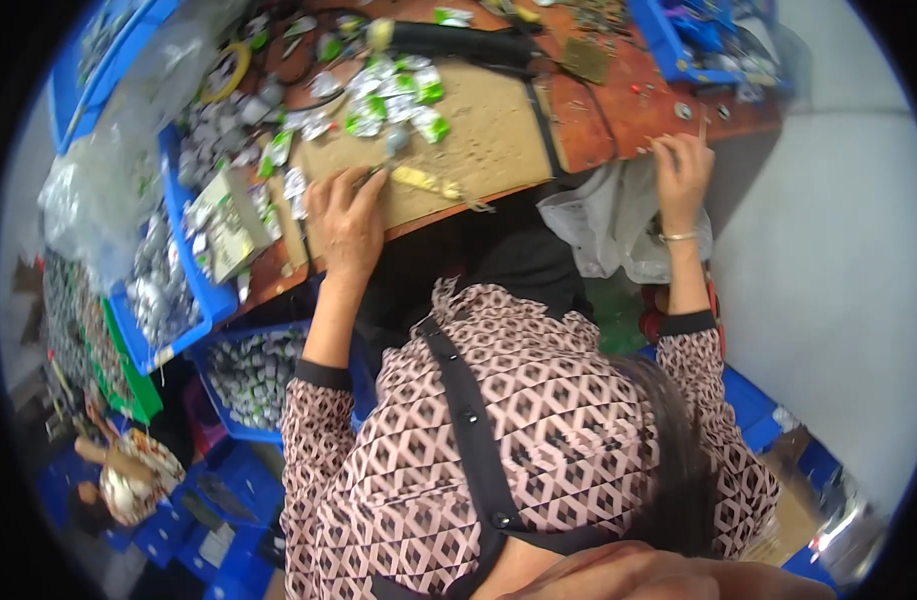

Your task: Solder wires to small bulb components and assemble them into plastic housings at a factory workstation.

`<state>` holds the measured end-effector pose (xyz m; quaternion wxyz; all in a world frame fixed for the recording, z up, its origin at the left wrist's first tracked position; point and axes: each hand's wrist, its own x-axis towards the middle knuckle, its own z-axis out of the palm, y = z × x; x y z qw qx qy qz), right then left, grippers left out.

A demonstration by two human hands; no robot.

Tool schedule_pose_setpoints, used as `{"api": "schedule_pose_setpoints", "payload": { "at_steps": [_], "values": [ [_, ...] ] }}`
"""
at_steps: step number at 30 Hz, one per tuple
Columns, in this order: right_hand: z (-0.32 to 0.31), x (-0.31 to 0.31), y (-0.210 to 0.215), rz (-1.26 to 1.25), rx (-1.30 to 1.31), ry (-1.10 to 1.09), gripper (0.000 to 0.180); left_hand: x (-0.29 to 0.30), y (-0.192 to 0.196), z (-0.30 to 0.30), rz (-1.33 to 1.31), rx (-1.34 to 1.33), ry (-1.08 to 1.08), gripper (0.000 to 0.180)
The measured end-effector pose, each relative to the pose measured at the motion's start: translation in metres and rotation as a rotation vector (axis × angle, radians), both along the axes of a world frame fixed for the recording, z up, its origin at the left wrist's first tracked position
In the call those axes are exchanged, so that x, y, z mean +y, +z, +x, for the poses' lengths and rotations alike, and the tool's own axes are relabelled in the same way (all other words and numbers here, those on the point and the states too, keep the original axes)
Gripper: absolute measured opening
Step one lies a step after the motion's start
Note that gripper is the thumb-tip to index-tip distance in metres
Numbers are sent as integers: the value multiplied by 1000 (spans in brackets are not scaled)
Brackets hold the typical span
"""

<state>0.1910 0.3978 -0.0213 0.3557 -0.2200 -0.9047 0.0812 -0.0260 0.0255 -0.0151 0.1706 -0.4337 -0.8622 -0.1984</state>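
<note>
Two hands curled at the surface (585, 142): the left hand (347, 215) at ten o'clock, the right hand (685, 168) at two. Whether either gripped anything, I couldn't tell. Near twelve, beside the left, lay a yellow stick (426, 182), seemingly light, stiff, best held mid-length.

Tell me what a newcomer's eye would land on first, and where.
Probably the boldly patterned top, filling the lower middle. Next, the scattered green-and-white pieces on the tan board at upper centre, just beyond the left hand. Then the blue bin of small greyish parts, at left.
</note>
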Motion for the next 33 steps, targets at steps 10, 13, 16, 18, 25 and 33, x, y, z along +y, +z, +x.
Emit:
{"api": "schedule_pose_setpoints", "payload": {
  "at_steps": [10, 13, 16, 18, 25, 33],
  "values": [
    [-150, -150, 23, 86, -10, 794, 14, 4, -8, 0, 124, -49, 18, 27],
    [-177, -167, 19, 175, -13, 887, 14, 3, -10, -1, 133, -53, 3, 26],
    [-185, -168, 9, 289, -93, 903, 16, 2, -9, -1, 106, -44, 15, 26],
    [-185, -168, 7, 332, -184, 906, 17, 1, -9, -1, 109, -47, 16, 26],
    [-173, -165, 12, 287, -241, 926, 31, 0, -10, -1, 110, -44, 19, 25],
    [-174, -171, 8, 101, -236, 866, 29, 1, -9, -7, 240, -123, 29, 31]
  ]
}}
